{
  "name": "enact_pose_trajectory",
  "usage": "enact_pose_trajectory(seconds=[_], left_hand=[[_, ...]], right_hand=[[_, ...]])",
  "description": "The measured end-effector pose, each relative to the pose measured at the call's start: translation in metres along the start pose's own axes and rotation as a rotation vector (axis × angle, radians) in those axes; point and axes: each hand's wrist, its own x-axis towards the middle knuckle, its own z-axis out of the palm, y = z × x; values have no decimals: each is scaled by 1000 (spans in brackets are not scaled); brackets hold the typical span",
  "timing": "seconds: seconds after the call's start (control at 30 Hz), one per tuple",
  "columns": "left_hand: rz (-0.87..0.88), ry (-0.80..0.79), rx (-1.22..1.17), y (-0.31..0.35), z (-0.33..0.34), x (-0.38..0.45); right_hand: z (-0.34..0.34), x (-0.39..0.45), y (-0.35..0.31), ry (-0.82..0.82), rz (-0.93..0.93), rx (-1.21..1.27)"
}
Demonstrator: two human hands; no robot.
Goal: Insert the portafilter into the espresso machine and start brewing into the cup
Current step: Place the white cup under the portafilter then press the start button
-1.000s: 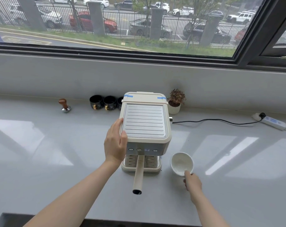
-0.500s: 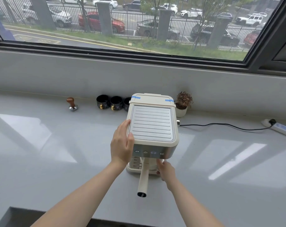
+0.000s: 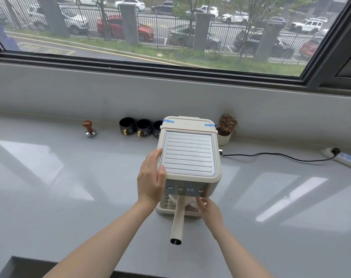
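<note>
- The cup (image 3: 187,202) is largely hidden beneath the espresso machine (image 3: 189,157); only a white curve is seen on the drip tray (image 3: 163,209).
- The portafilter (image 3: 178,222) is locked in under the machine front, its handle pointing toward the viewer.
- The right hand (image 3: 207,210) is tucked beside the cup; whether it grips cannot be told.
- The left hand (image 3: 151,177) is laid open, flat against the machine's left side.
- Three dark cups (image 3: 137,127) at the wall are partly blocked; their contents cannot be made out.
- A tamper (image 3: 89,128) stands on the tabletop (image 3: 50,187).
</note>
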Motion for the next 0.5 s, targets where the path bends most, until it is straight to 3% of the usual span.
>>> enact_pose_trajectory(seconds=[0.17, 0.23, 0.37, 0.5], left_hand=[[13, 11, -4, -1, 1, 0], [13, 16, -11, -1, 1, 0], [13, 12, -17, 0, 2, -1], [5, 12, -25, 0, 2, -1]], right_hand=[[-19, -26, -10, 384, -287, 248], [-23, -38, -20, 409, -402, 274], [-19, -51, -28, 403, -515, 77], [-9, -49, -39, 402, -453, 96]])
